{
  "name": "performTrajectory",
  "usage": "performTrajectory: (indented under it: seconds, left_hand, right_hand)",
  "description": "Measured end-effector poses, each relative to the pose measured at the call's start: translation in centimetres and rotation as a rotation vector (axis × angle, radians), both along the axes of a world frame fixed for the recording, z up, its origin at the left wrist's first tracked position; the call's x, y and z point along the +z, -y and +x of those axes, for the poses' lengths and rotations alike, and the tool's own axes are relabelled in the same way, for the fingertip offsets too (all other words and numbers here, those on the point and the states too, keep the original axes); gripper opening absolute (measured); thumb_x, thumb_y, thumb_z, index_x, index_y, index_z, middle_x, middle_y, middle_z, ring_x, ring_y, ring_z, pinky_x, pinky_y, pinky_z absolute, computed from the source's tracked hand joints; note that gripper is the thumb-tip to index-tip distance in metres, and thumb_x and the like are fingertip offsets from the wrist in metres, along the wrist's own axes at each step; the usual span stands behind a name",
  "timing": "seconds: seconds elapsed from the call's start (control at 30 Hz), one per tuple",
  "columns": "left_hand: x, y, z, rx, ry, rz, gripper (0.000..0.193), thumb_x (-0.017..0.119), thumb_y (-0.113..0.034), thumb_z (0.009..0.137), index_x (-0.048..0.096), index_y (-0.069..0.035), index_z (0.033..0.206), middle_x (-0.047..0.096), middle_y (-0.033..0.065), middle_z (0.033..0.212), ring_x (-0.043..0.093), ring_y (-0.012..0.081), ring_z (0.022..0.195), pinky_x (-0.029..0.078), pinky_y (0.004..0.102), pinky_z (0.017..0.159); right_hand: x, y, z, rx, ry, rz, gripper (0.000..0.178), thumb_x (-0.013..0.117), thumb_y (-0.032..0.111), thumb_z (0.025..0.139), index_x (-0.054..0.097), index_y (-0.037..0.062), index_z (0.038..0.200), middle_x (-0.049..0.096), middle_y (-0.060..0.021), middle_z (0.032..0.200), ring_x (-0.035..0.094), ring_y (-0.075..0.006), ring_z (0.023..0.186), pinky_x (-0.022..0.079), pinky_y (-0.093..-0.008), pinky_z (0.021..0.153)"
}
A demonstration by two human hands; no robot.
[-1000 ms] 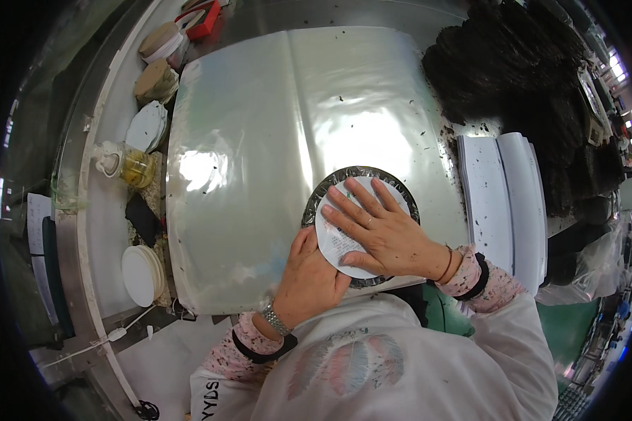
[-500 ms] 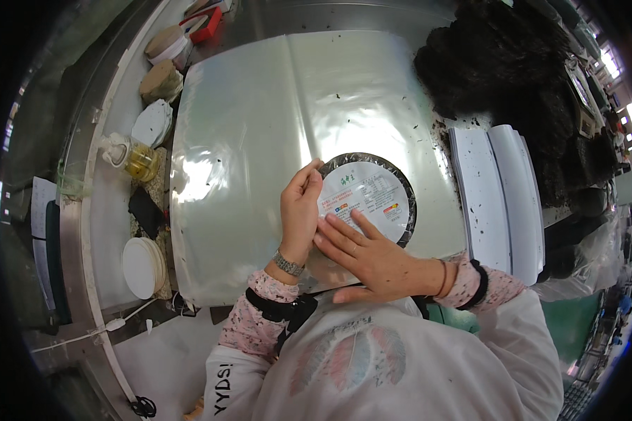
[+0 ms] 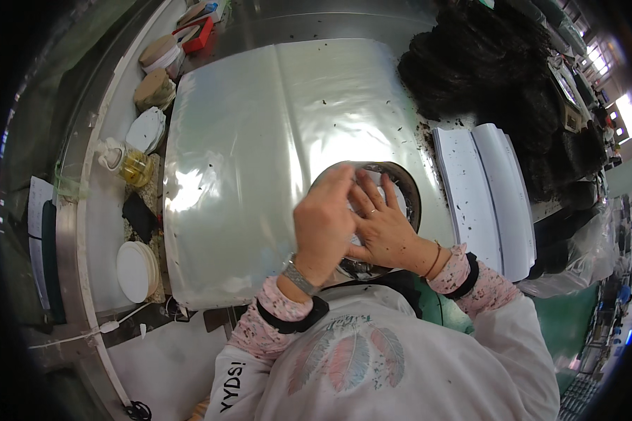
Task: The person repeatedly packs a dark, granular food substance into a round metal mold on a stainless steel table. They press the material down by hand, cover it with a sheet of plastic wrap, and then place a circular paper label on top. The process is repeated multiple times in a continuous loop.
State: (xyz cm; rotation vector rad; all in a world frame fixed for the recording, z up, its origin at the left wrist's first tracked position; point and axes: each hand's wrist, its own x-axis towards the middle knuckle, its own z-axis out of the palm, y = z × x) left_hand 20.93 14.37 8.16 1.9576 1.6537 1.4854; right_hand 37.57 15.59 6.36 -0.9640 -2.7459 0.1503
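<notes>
1. From my remote seat, I have the dark round disc in crinkly clear film point(image 3: 414, 203) lying on the broad, glossy, pale plastic sheeting point(image 3: 232, 140), towards the sheeting's near edge and right of its middle crease
2. I see the bare, ringed right hand point(image 3: 386, 228) laid over the flat, round white label point(image 3: 402, 198) on the disc, its fingers apart and clamped on nothing
3. The bare left hand point(image 3: 323, 224), above a silver banded watch point(image 3: 300, 276), is blurred over the disc's left part; its fingers look together, but I cannot tell whether they touch or grip
4. I judge the disc firm and moderately light, its film slippery enough to skate on that slick sheeting; the label seems thin and liable to crease
5. I would take hold at opposite sides of the rim, and use flat, spread fingers on the label rather than tips
6. Textures: dark flecks point(image 3: 324, 102) dot the smooth sheeting; right of it lies a white paper stack with a curled half point(image 3: 463, 196), and at its far right a rough, matted black pile point(image 3: 470, 67); left of it stand a clear bottle of yellow liquid point(image 3: 135, 167) and thin, round white discs point(image 3: 133, 272)
</notes>
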Motion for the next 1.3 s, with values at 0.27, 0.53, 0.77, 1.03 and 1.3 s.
performTrajectory:
  seconds: [0.27, 0.53, 0.77, 1.03, 1.3]
  left_hand:
    - [5.2, 6.2, 5.6, -0.335, -0.193, 0.333, 0.037, 0.060, -0.003, 0.089, 0.069, 0.003, 0.125, 0.070, 0.0207, 0.127, 0.069, 0.0384, 0.116, 0.051, 0.0464, 0.108]
    - [3.1, 8.3, -14.8, 0.374, 0.425, -0.176, 0.027, 0.061, -0.011, 0.105, 0.072, 0.001, 0.126, 0.076, 0.0070, 0.103, 0.064, 0.0097, 0.088, 0.052, 0.0259, 0.079]
    - [-4.2, 7.3, -15.3, 0.393, 0.334, -0.498, 0.025, 0.063, -0.009, 0.101, 0.072, 0.002, 0.122, 0.076, 0.0100, 0.099, 0.061, 0.0097, 0.081, 0.052, 0.0267, 0.077]
    - [-4.6, 4.0, -12.2, 0.303, 0.520, -0.292, 0.035, 0.062, -0.009, 0.102, 0.061, -0.001, 0.135, 0.064, 0.0132, 0.127, 0.062, 0.0210, 0.109, 0.050, 0.0341, 0.095]
    - [-7.6, 9.3, -10.7, -0.315, -0.411, -0.464, 0.028, 0.076, -0.027, 0.092, 0.064, -0.007, 0.108, 0.061, 0.0100, 0.113, 0.058, 0.0264, 0.110, 0.044, 0.0385, 0.100]
  right_hand:
    - [3.6, 1.9, 0.3, -0.058, 0.218, 0.058, 0.065, 0.051, 0.040, 0.103, 0.038, 0.0075, 0.157, 0.040, -0.0234, 0.156, 0.036, -0.0417, 0.145, 0.026, -0.0575, 0.119]
    - [17.6, 0.3, 5.4, -0.261, -0.636, -0.675, 0.048, 0.056, 0.024, 0.105, 0.054, -0.0020, 0.145, 0.064, -0.0168, 0.134, 0.061, -0.0220, 0.123, 0.052, -0.0330, 0.103]
    - [1.3, -4.7, 7.5, -0.510, -0.965, -1.566, 0.075, 0.072, 0.019, 0.098, 0.033, 0.0023, 0.160, 0.061, -0.0125, 0.138, 0.059, -0.0205, 0.126, 0.052, -0.0297, 0.102]
    - [9.0, -25.3, 2.3, -0.575, -0.945, -1.202, 0.084, 0.059, 0.058, 0.100, 0.028, 0.0120, 0.164, 0.034, -0.0184, 0.164, 0.034, -0.0358, 0.151, 0.028, -0.0535, 0.122]
    - [3.0, -14.0, -0.1, 0.249, -0.108, -0.994, 0.070, 0.066, 0.047, 0.099, 0.044, 0.0074, 0.152, 0.057, -0.0093, 0.136, 0.045, -0.0271, 0.139, 0.024, -0.0571, 0.123]
